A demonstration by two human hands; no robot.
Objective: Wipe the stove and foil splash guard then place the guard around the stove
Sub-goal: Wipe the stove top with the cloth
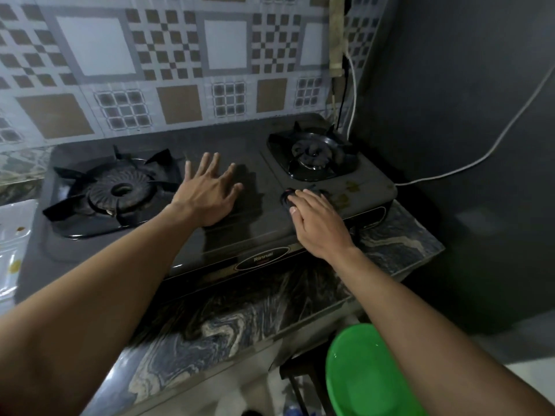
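Observation:
A black two-burner gas stove (258, 235) sits on a marbled counter. My left hand (207, 193) lies spread and flat on the stove's glass top between the left burner (120, 190) and the right burner (313, 154), holding nothing. My right hand (315, 220) is at the front right of the stove, its fingers and thumb closed around the dark right knob (286, 196). A check-patterned foil sheet (180, 94) stands upright along the wall right behind the stove. No cloth is visible.
The marbled counter (240, 319) runs in front of the stove. A stained white tray (12, 235) lies at the left edge. A green plastic basin (360, 379) sits low at the right. A white cable (480, 157) hangs on the dark right wall; yellowish stains (350, 187) mark the stove's right corner.

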